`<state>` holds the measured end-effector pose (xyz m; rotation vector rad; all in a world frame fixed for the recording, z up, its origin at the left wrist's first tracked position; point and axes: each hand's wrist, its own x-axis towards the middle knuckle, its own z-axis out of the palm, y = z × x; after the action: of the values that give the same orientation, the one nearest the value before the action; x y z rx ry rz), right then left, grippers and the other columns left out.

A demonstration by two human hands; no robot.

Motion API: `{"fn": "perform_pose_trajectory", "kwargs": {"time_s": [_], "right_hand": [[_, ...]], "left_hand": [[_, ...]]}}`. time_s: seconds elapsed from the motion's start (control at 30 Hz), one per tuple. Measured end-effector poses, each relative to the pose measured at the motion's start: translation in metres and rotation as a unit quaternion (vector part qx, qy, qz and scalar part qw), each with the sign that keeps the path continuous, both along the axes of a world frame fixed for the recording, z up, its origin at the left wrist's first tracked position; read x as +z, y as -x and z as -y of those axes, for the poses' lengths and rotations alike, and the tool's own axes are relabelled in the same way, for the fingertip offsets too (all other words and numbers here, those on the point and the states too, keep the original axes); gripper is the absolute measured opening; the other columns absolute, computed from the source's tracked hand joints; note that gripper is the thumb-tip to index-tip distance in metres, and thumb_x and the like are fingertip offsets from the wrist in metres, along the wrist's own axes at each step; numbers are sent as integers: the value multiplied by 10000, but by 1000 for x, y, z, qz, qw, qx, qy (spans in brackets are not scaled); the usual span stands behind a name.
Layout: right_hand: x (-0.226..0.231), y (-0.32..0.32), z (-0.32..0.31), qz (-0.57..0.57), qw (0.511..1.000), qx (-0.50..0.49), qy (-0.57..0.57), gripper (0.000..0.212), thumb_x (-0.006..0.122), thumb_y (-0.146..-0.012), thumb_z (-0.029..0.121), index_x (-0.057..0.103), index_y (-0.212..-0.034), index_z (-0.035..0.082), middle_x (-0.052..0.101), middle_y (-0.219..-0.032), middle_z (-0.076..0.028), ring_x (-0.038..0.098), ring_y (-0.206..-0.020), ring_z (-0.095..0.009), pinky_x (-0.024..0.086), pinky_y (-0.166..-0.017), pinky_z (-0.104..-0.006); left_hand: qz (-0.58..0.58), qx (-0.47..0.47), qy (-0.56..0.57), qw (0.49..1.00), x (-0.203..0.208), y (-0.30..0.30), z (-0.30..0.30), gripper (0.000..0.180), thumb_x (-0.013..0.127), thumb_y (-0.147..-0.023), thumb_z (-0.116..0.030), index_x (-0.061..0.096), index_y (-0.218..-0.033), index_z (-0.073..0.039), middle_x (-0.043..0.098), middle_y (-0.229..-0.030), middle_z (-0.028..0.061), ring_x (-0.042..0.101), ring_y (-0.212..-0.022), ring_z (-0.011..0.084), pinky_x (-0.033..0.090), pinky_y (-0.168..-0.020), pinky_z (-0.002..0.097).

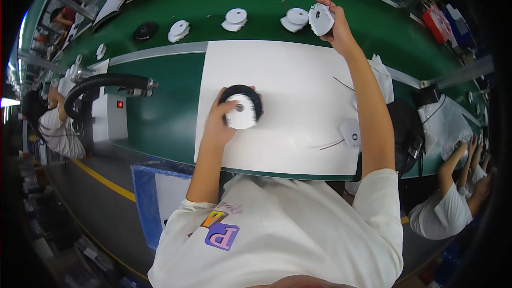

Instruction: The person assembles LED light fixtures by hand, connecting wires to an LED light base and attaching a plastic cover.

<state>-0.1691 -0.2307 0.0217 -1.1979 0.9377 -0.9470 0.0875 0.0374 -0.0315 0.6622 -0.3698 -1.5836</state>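
Note:
Over the white work sheet (298,144), my left hand (216,124) grips a round part (241,114), a white disc against a black ring, with the thumb across its face. It is slightly blurred. My right arm reaches far forward, and my right hand (341,31) holds a white round plastic housing (321,20) tilted up above the green belt. A thin brown wire rises beside that housing. Just left of it, another white housing (295,20) sits on the belt. On the sheet's right side lies a white piece (350,132) with a thin wire, partly hidden by my right forearm.
More white housings (234,20) and a black round part (144,31) stand along the green belt (202,0). A black flexible hose (101,81) arches over a white box (110,117) at left. At right are a black bag (404,136) and clear plastic bags (445,125). Co-workers sit on both sides.

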Motion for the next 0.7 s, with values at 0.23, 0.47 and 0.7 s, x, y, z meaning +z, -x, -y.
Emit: {"fn": "perform_pose_trajectory", "kwargs": {"time_s": [0.23, 0.47, 0.7], "right_hand": [[7, -118, -98, 110, 991, 68, -11, 450, 331, -994, 568, 579, -1225, 271, 642, -1060, 64, 615, -905, -67, 443, -614, -231], [-41, -217, -159, 151, 958, 172, -173, 517, 310, -980, 654, 570, -1230, 283, 635, -1002, 75, 602, -811, -62, 381, -520, -220], [-85, -315, -177, 166, 910, 252, -284, 418, 275, -1025, 546, 526, -1103, 222, 611, -864, -1, 475, -579, -97, 227, -442, -238]], "left_hand": [[-382, 72, 91, 917, -9, -74, -8, 638, 469, -938, -479, 420, -1460, -115, 340, -1518, 222, 310, -1381, 399, 374, -997, 570], [-298, 223, 55, 927, -3, -142, 0, 546, 376, -979, -517, 520, -1317, -113, 464, -1380, 273, 428, -1290, 451, 386, -1030, 587], [-174, 355, 9, 918, -12, -114, -90, 558, 358, -968, -566, 501, -1354, -190, 530, -1321, 245, 506, -1222, 453, 386, -1034, 582]]}}
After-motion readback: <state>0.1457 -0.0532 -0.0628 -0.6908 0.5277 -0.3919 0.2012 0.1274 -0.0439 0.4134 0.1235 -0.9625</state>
